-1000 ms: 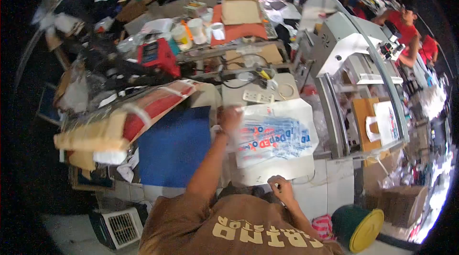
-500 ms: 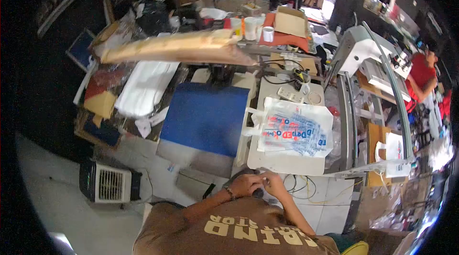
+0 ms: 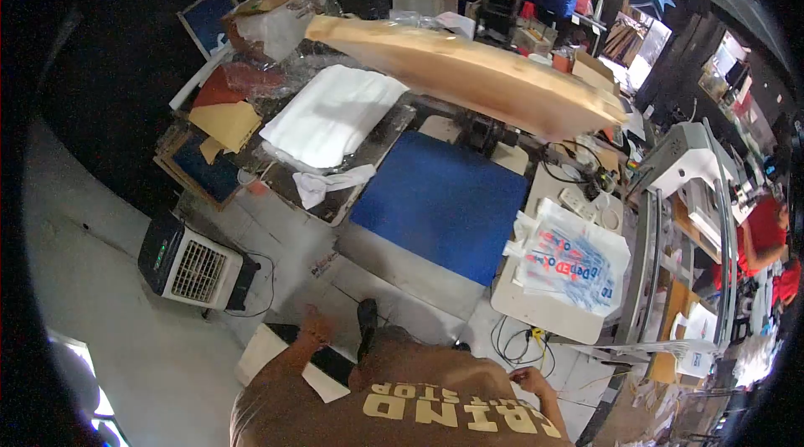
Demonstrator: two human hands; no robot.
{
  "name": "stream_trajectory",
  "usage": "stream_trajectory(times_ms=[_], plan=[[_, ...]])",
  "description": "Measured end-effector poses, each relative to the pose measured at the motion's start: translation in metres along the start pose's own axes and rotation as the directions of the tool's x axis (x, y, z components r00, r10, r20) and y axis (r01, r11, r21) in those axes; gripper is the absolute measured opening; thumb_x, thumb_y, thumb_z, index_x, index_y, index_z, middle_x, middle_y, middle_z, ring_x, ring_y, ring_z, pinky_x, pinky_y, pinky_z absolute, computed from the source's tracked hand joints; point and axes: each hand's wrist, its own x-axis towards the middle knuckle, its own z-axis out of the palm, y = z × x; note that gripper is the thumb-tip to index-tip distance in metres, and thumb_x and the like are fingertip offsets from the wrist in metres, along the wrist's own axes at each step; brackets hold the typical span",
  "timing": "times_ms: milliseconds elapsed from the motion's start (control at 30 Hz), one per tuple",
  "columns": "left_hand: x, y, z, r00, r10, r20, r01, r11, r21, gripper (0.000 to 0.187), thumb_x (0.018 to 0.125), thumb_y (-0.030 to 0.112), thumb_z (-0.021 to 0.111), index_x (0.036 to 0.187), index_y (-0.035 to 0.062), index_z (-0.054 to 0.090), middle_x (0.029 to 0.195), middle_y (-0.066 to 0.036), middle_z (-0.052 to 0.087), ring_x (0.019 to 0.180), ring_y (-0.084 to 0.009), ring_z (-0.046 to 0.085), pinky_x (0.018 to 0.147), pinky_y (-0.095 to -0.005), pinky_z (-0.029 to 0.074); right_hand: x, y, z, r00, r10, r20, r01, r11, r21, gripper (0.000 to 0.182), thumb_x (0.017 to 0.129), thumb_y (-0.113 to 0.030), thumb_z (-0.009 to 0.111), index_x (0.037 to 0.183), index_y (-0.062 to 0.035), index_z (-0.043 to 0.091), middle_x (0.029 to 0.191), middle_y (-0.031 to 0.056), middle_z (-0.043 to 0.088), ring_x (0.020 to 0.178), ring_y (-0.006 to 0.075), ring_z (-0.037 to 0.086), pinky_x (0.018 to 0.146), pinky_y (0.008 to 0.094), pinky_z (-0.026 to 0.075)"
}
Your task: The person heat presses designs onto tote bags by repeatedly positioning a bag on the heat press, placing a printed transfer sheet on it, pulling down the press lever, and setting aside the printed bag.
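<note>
My left hand [image 3: 315,327] hangs low at my left side, above a white and black box-like piece [image 3: 328,366]. Its fingers are blurred, and I see nothing held in it. Down by my right side, my right hand [image 3: 528,378] has loosely bent fingers with no visible object in them. In front of me lies a flat blue pad [image 3: 440,204]. Right of it, a white bag [image 3: 578,258] printed in red and blue lies on a pale board [image 3: 544,313]. A stack of white cloth or bags [image 3: 335,116] rests on the left table.
A large wooden board [image 3: 469,70] juts across above the blue pad. An air cooler [image 3: 193,267] stands on the floor at left. Cables [image 3: 519,345] lie below the pale board. A white machine [image 3: 682,158] on rails stands right; a person in red [image 3: 758,237] is beyond it.
My hands, together in front of me before, have moved apart to my two sides. The view has turned left, bringing the white stack and cooler further into sight.
</note>
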Motion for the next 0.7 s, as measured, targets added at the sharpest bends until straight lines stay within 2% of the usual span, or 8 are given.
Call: stream_trajectory(times_ms=[67,133,167,200,267,333,467,700], plan=[[-0.026,-0.067,0.007,0.991,-0.092,-0.096,0.090,0.996,-0.028,0.049,0.099,0.032,0.049,0.142,0.0098,0.046,0.138,-0.009,0.056,0.121,-0.0281,0.056,0.102,-0.0492,0.044,-0.036,-0.093,-0.055,0.966,0.259,0.010,-0.024,0.051,0.998,0.018,0.085,-0.024,0.067,0.089,-0.0076,0.075,0.090,0.0207,0.071,0.090,0.0364,0.067,0.081,0.0410,0.053],[-0.049,-0.116,0.015,0.972,0.161,-0.169,-0.215,0.900,-0.379,0.049,0.097,0.033,0.053,0.141,0.0107,0.048,0.139,-0.008,0.054,0.122,-0.0271,0.055,0.104,-0.0473,0.042,0.000,-0.085,-0.057,0.808,0.424,-0.410,-0.273,0.885,0.378,0.014,0.086,-0.016,0.067,0.091,-0.0052,0.074,0.093,0.0211,0.070,0.089,0.0352,0.067,0.076,0.0431,0.052],[-0.051,-0.131,0.021,0.920,0.327,-0.218,-0.393,0.739,-0.547,0.049,0.097,0.034,0.054,0.140,0.0111,0.048,0.140,-0.007,0.053,0.122,-0.0266,0.054,0.104,-0.0464,0.041,0.000,-0.096,-0.060,0.788,0.277,-0.550,-0.211,0.960,0.182,0.016,0.088,-0.017,0.066,0.091,-0.0034,0.073,0.089,0.0216,0.070,0.088,0.0359,0.066,0.074,0.0444,0.051],[-0.050,-0.136,0.020,0.855,0.443,-0.270,-0.503,0.584,-0.637,0.050,0.096,0.034,0.056,0.140,0.0115,0.049,0.141,-0.007,0.052,0.122,-0.0261,0.053,0.105,-0.0454,0.039,0.010,-0.144,-0.105,0.747,0.092,-0.659,-0.156,0.987,-0.038,0.018,0.090,-0.018,0.064,0.091,-0.0017,0.072,0.086,0.0222,0.069,0.086,0.0367,0.066,0.072,0.0457,0.049],[0.003,-0.100,0.014,0.958,0.073,-0.276,-0.107,0.988,-0.108,0.036,0.088,0.034,0.059,0.114,0.0107,0.068,0.116,-0.018,0.067,0.109,-0.0364,0.064,0.093,-0.0479,0.050,0.054,-0.193,-0.133,0.524,0.297,-0.798,0.036,0.929,0.370,0.021,0.088,-0.021,0.067,0.089,-0.0003,0.071,0.081,0.0195,0.067,0.083,0.0371,0.065,0.074,0.0458,0.049],[0.006,-0.007,-0.053,0.958,-0.043,-0.284,-0.009,0.984,-0.180,0.029,0.087,0.026,0.061,0.109,0.0070,0.067,0.103,-0.017,0.070,0.096,-0.0392,0.067,0.082,-0.0483,0.053,0.088,-0.272,-0.180,0.338,0.019,-0.941,0.102,0.993,0.057,0.009,0.084,-0.011,0.072,0.083,-0.0021,0.072,0.077,0.0121,0.066,0.075,0.0284,0.064,0.069,0.0368,0.049],[0.006,0.116,-0.200,0.688,0.390,-0.612,-0.308,0.920,0.240,0.022,0.087,0.020,0.063,0.102,0.0047,0.069,0.095,-0.020,0.068,0.086,-0.0413,0.065,0.073,-0.0466,0.053,0.172,-0.368,-0.225,0.364,-0.177,-0.914,-0.033,0.979,-0.203,0.052,0.089,-0.035,0.068,0.133,-0.0103,0.059,0.148,0.0188,0.043,0.135,0.0402,0.040,0.110,0.0520,0.031],[0.025,0.278,-0.325,0.393,0.708,-0.587,-0.661,0.661,0.354,0.016,0.085,0.014,0.066,0.096,0.0039,0.070,0.090,-0.014,0.068,0.085,-0.0341,0.066,0.076,-0.0411,0.052,0.241,-0.372,-0.215,0.514,0.024,-0.857,-0.328,0.929,-0.171,0.074,0.091,-0.059,0.051,0.151,-0.0201,0.036,0.162,0.0131,0.019,0.148,0.0410,0.014,0.116,0.0635,0.008]])
